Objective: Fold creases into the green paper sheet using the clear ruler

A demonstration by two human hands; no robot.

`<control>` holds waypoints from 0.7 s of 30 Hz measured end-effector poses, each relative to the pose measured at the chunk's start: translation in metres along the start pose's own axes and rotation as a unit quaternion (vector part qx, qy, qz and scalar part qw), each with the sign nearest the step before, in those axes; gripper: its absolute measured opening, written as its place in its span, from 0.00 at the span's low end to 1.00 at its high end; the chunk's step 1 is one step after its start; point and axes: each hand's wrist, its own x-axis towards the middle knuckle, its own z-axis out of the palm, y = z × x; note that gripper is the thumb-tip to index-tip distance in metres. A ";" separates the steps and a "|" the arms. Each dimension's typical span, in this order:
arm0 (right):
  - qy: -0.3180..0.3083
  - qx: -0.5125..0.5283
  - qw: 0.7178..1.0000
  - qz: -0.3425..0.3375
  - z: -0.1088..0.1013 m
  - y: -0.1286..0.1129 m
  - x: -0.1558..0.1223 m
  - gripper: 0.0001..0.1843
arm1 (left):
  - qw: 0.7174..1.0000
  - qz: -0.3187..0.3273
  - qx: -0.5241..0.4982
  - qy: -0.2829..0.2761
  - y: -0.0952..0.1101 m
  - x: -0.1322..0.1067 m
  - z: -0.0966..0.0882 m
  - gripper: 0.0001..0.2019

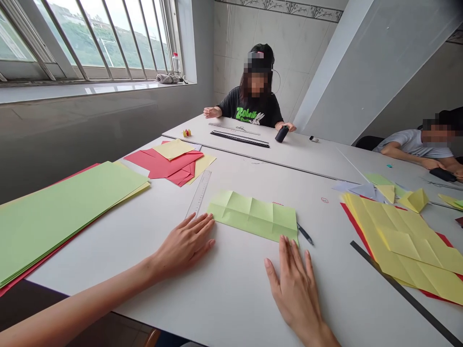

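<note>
A pale green sheet of paper [253, 216] lies flat on the white table [231, 289], marked by a grid of fold creases. My left hand [184, 246] rests flat on the table, fingertips just left of the sheet's corner and near the end of a clear plastic ruler [198, 195]. My right hand [294, 289] lies spread below the sheet, its fingertips at the lower edge. Neither hand grips anything. A black pen [306, 234] pokes out from under the sheet's right side.
A stack of green, yellow and red paper [61, 217] lies at left. Red and yellow sheets [162, 161] sit ahead. Creased yellow paper [408, 241] and a black ruler [405, 294] lie at right. Two seated people [253, 99] [415, 147] work across the table.
</note>
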 end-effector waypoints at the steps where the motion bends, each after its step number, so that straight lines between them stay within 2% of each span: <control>1: 0.008 -0.007 1.000 0.012 -0.001 0.007 -0.003 0.40 | 1.000 -0.002 -0.001 0.001 0.000 0.000 0.000 0.24; 4: 0.013 0.001 0.999 0.045 -0.003 0.024 -0.008 0.40 | 1.000 -0.012 -0.016 -0.004 0.000 -0.001 -0.001 0.23; 6: 0.006 0.042 0.997 0.066 -0.006 0.030 -0.009 0.40 | 0.999 -0.035 -0.036 -0.013 -0.001 0.001 -0.002 0.23; 9: 0.001 0.153 0.980 0.130 -0.014 0.032 -0.004 0.41 | 0.989 -0.123 -0.083 -0.003 -0.005 0.011 -0.008 0.28; 11: 0.004 0.245 0.950 0.194 -0.021 0.031 0.003 0.42 | 0.972 -0.195 -0.133 0.017 -0.011 0.024 -0.012 0.33; 13: 0.014 0.334 0.909 0.247 -0.029 0.030 0.012 0.42 | 0.941 -0.257 -0.218 0.024 -0.018 0.040 -0.014 0.39; 15: 0.027 0.422 0.864 0.274 -0.035 0.028 0.020 0.43 | 0.890 -0.318 -0.327 0.021 -0.025 0.056 -0.014 0.45; 18: 0.055 0.534 0.794 0.286 -0.040 0.027 0.028 0.45 | 0.817 -0.346 -0.457 0.052 -0.033 0.073 -0.013 0.51; 21: 0.084 0.575 0.756 0.300 -0.042 0.027 0.028 0.44 | 0.768 -0.353 -0.524 0.100 -0.038 0.078 -0.013 0.52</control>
